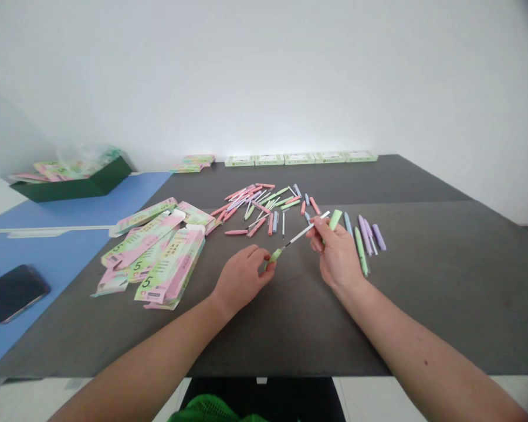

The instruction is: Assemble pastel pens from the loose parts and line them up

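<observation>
Green mesh at bottom; L hand clamped on green pen tip, R hand pinching white refill.

Your view is bright and evenly lit, with the white wall at its palest around 12 o'clock, just above the dark tabletop. Shadows stay soft and faint beneath your left hand and right hand. The wide lens bends the table's edges toward 8 and 4 o'clock, a dark vignette sits at 2 o'clock, and fine detail softens toward the frame's edges.
</observation>
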Motion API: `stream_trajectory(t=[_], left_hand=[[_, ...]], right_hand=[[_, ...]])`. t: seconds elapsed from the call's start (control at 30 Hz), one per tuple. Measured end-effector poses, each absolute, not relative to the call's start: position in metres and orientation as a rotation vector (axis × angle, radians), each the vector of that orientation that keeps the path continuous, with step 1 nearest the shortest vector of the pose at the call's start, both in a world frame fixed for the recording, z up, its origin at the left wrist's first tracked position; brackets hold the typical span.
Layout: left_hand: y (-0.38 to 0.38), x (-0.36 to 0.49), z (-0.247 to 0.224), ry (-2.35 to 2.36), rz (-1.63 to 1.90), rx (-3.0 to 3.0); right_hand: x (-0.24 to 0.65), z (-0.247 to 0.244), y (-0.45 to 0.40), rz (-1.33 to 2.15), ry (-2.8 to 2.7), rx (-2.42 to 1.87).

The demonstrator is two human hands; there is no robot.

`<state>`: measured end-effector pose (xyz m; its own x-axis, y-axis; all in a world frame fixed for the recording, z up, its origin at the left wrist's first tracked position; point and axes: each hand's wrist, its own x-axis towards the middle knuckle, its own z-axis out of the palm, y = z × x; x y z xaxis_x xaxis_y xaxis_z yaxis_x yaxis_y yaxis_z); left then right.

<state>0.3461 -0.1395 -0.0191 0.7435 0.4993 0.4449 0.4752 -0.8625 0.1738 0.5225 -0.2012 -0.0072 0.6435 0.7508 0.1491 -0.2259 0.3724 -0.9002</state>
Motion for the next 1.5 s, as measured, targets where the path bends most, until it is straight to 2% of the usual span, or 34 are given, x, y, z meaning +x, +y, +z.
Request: stream_trajectory(t=[0.47, 0.93, 1.27, 1.5], left_hand=[[-0.14, 0.346, -0.019, 0.789, 0.766, 2.933], [-0.151, 0.337, -0.009, 0.544, 1.266, 2.921], [-0.154, 0.334, -0.008, 0.476, 1.394, 2.934], [-0.156, 0.334, -0.007, 0.465, 1.405, 2.964]], right_hand=[[0.514, -0.008, -0.207, 0.504, -0.72, -1.114], [0.505, 0.018, -0.237, 0.296, -0.912, -0.912], [0.502, 0.025, -0.254, 0.191, -1.11, -0.912], [0.502, 0.03, -0.258, -0.008, -1.295, -0.908]])
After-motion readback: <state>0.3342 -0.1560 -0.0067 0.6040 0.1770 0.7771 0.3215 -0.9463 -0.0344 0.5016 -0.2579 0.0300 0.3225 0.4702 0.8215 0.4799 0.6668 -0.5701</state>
